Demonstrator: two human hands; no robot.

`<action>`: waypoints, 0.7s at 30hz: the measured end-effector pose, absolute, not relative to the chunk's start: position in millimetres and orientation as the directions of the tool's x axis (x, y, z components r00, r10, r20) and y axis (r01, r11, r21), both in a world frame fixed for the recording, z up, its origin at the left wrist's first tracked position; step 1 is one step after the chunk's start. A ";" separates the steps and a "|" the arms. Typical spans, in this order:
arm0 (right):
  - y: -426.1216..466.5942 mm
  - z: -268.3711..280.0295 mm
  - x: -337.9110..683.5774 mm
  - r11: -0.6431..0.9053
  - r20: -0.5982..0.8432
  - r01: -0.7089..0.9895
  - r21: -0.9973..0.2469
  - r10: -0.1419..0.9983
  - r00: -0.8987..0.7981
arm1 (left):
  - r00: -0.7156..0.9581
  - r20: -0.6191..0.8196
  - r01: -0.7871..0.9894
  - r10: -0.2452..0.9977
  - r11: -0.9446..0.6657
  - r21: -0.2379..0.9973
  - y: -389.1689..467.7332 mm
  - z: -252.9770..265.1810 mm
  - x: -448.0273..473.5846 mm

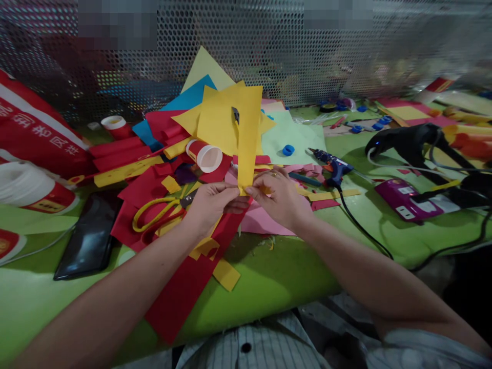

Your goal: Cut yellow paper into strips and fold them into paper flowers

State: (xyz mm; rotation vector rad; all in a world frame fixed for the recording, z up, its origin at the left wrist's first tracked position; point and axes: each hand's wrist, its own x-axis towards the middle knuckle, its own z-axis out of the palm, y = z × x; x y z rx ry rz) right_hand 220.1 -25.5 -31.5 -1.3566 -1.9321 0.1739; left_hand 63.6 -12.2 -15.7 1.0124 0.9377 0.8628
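Note:
Both hands meet at the lower end of a long yellow paper strip (249, 136) that stands upright away from me. My left hand (211, 202) pinches its lower left corner, and my right hand (282, 197) pinches the lower right one. Where the fingertips meet, the strip looks folded or gathered. A red paper strip (184, 289) slants from under my hands toward the table's front edge. Yellow-handled scissors (159, 210) lie just left of my left hand. Beyond the hands, a paper cup (205, 156) rests on its side among paper scraps.
A blue glue gun (332, 166) and a purple power socket (407, 200) with cables are at the right. A black phone (90, 236), stacked paper cups (36, 187) and a red bag (38, 123) sit at the left. Perforated metal mesh (277, 56) borders the table's back.

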 end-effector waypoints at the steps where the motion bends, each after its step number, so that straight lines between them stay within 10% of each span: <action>1: -25.3 -31.5 220.0 0.427 0.502 0.751 -0.504 0.852 -0.147 | 0.354 -0.222 -0.154 0.908 0.291 0.944 -12.3 -15.8 63.6; 21: -24.7 -20.6 228.7 0.307 0.288 0.550 -0.777 0.950 -0.123 | 0.325 -0.205 -0.014 0.923 0.222 0.975 -12.0 -14.3 62.2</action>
